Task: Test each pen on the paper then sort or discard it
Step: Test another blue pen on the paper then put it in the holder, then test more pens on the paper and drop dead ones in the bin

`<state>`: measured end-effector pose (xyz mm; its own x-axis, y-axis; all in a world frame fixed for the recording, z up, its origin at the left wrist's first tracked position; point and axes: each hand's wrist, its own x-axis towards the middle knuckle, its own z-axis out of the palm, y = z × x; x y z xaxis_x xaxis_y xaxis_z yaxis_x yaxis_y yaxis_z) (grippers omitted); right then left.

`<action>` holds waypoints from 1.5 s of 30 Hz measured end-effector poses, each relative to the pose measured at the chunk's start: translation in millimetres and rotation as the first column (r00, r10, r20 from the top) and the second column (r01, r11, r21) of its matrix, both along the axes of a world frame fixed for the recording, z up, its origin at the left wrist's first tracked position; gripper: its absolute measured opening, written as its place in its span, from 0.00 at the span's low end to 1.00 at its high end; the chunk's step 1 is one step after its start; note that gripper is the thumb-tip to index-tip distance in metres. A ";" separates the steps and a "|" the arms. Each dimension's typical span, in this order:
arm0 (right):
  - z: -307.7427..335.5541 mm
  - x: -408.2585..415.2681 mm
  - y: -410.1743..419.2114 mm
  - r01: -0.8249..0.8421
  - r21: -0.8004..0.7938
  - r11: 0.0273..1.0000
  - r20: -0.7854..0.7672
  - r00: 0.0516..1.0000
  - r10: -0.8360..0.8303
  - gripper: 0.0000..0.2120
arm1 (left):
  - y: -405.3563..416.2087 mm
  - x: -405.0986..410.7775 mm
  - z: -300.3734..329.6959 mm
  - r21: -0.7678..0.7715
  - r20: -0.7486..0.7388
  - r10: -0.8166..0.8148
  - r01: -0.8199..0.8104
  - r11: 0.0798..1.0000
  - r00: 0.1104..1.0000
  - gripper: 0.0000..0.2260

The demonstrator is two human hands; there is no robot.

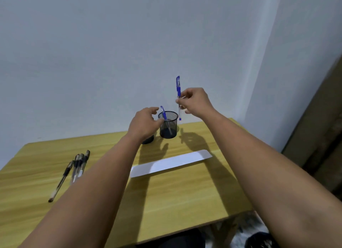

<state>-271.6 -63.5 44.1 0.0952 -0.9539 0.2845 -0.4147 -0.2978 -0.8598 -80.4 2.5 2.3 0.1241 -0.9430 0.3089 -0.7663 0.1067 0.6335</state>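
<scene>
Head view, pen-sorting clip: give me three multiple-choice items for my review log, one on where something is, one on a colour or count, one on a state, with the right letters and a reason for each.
1. Where is the strip of white paper?
A. flat on the table, nearer the person than the mesh cup
B. inside the mesh cup
C. under the black pens

2. What colour is the pen standing in the mesh cup?
A. red
B. blue
C. green

3. What is the right hand doing?
A. resting flat on the table
B. pinching a blue pen upright above the cup
C. writing on the paper

Answers:
1 A, the paper lies on the wooden table, in front of the cup.
2 B, the pen in the cup is blue.
3 B, the fingers pinch the held blue pen in the air.
</scene>
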 end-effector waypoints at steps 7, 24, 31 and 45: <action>-14.2 10.8 -70.7 0.110 -0.099 0.989 -0.092 0.989 -0.119 0.08 | -79.8 -14.6 -21.0 0.049 0.402 0.082 -0.111 0.993 0.912 0.28; -70.8 28.9 -99.2 0.162 0.004 0.987 -0.231 0.960 -0.157 0.05 | -113.6 -19.0 -45.8 0.061 0.630 0.148 -0.239 0.969 0.762 0.34; -35.3 33.7 -54.4 0.151 -0.056 0.987 -0.153 0.976 -0.158 0.05 | -62.5 7.2 -5.4 -0.010 0.493 0.155 -0.172 0.985 0.856 0.31; -56.8 201.8 60.3 -0.273 0.128 0.953 -0.288 0.910 0.299 0.05 | 83.2 196.7 -47.7 0.152 0.449 0.366 -0.474 0.867 0.815 0.18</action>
<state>-69.8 -3.2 -12.7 0.4360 -0.8919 0.1203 -0.5653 -0.3754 -0.7345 116.4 85.7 -45.4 0.4447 -0.8765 0.1843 -0.8865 -0.4015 0.2299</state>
